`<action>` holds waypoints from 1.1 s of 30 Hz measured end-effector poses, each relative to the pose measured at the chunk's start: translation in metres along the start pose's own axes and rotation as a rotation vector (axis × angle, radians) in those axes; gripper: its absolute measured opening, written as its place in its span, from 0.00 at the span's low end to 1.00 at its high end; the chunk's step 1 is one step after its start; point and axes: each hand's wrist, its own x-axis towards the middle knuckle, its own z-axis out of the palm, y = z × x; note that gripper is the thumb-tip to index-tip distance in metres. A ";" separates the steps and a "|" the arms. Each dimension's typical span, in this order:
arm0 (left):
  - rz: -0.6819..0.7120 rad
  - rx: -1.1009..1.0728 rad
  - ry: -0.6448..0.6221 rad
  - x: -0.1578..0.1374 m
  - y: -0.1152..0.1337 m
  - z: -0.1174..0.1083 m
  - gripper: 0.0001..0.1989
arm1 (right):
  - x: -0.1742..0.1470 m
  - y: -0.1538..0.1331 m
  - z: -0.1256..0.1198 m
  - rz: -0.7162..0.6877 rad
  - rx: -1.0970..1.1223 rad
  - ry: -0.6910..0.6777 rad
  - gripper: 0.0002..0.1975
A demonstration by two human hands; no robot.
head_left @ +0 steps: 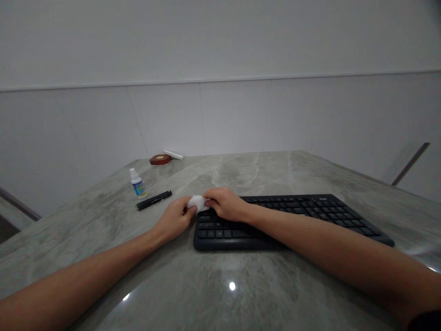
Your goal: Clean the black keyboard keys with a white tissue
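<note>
A small crumpled white wad (pixel 197 202), looking like a cloth or tissue, is pinched between my two hands at the upper left corner of a black keyboard (pixel 241 244). My left hand (pixel 174 218) grips its left side with thumb and fingers, just off the keyboard's left edge. From the right, my right hand (pixel 225 203) has its fingers closed on the other side of the wad, over the keys. My right forearm crosses above the keyboard and hides part of its middle.
Left of my hands lie a black pen-like tool (pixel 154 200) and an upright small spray bottle (pixel 138 185) with a white top. Farther back, a reddish-brown case (pixel 160 159) sits beside a white flat piece (pixel 173 155). The marble-patterned table (pixel 165 285) meets a white wall (pixel 237 119).
</note>
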 end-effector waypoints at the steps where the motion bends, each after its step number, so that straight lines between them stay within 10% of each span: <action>1: -0.002 0.005 0.001 -0.001 0.001 0.000 0.14 | 0.000 0.000 0.000 -0.013 0.004 0.003 0.06; 33: -0.048 0.087 -0.081 -0.004 0.005 -0.002 0.21 | -0.004 -0.006 -0.002 0.042 -0.036 0.067 0.12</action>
